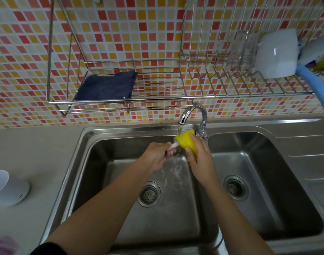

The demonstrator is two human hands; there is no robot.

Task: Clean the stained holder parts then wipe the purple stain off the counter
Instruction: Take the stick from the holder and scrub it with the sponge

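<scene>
Over the left sink basin [120, 150], my right hand [199, 157] grips a yellow holder part [187, 141] under the running tap [192, 115]. My left hand [158, 155] is shut on a small white piece [173, 145] whose end goes into the yellow part; what it is I cannot tell. Water splashes down between my hands. On the counter at the far left stand two white holder parts [8, 188]. A purple stain [3, 245] shows on the counter at the bottom left corner.
A dark blue cloth [106, 86] lies in the wire wall rack [52, 102] above the sink. The dish rack [267, 89] on the right holds a glass [244, 50], a white cup [277, 54] and a blue-handled tool [315, 85]. The right basin [293, 181] holds nothing.
</scene>
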